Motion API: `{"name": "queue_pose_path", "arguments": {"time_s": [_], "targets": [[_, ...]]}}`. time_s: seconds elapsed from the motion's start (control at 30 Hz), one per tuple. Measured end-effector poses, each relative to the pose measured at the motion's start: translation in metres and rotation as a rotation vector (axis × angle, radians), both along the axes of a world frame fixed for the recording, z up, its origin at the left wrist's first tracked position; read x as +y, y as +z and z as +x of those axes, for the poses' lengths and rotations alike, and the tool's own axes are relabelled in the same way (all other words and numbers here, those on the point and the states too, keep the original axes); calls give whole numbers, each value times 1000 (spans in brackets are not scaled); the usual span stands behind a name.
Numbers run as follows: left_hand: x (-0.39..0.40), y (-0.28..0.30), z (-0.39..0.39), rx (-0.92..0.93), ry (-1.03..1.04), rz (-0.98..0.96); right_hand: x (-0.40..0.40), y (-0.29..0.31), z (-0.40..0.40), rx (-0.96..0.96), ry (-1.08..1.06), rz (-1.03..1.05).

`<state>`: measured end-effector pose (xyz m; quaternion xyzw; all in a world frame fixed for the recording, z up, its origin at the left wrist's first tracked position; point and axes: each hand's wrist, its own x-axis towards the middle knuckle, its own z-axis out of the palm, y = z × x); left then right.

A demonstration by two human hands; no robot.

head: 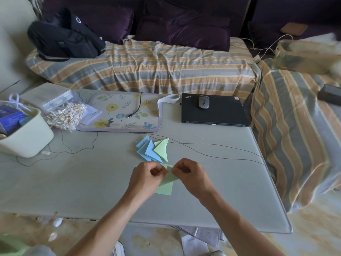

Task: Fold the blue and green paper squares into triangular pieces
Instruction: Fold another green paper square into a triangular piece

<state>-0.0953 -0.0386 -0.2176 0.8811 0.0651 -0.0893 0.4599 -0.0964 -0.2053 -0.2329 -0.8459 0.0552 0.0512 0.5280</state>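
Note:
A green paper piece (167, 185) is partly folded and held just above the grey table (92, 182) near its front middle. My left hand (147, 177) pinches its upper left edge and my right hand (190, 173) pinches its top right corner, fingers curled. The hands hide the upper part of the sheet. Just behind them lies a small pile of folded triangles: several blue ones (145, 149) and a green one (162, 149) overlapping on the right.
A thin black cable (212, 154) runs across the table behind the pile. A closed black laptop (214, 113) with a mouse (203, 102) sits at the back right, a floral mat (121, 113) at the back middle, a pale bin (25, 133) and a bag of cotton swabs (64, 115) at the left.

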Motion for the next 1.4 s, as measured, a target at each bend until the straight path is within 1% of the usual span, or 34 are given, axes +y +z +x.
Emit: {"name": "queue_pose_path", "arguments": {"time_s": [0.1,0.2,0.3,0.4,0.53,0.6,0.7,0.8,0.93,1.07,1.2,1.4], "targets": [[-1,1,-1,-57,-98,113,2,-2,-1,-40,55,-2],[-3,1,-2,-40,-121,128,4,-2,-2,-48,86,-39],[-5,2,-1,16,-74,61,5,-2,-1,-76,41,-77],[-3,3,-1,67,-3,-14,5,-2,-1,-42,0,-94],[-2,1,-1,88,59,-91,3,-1,-2,8,31,-120],[-2,2,1,70,97,-110,4,-1,-1,20,28,-139],[-1,3,2,1,127,-43,3,-3,0,43,14,-143],[-2,4,0,-28,114,15,2,-4,-1,42,36,-141],[-2,7,-2,-38,76,-3,5,-4,-2,-14,101,-89],[-2,11,-2,-57,73,-3,5,-3,-2,-97,85,-94],[-2,10,-2,-72,101,11,4,-2,-3,-106,90,-90],[-3,8,-3,-68,68,67,7,0,-4,-136,131,-60]]}}
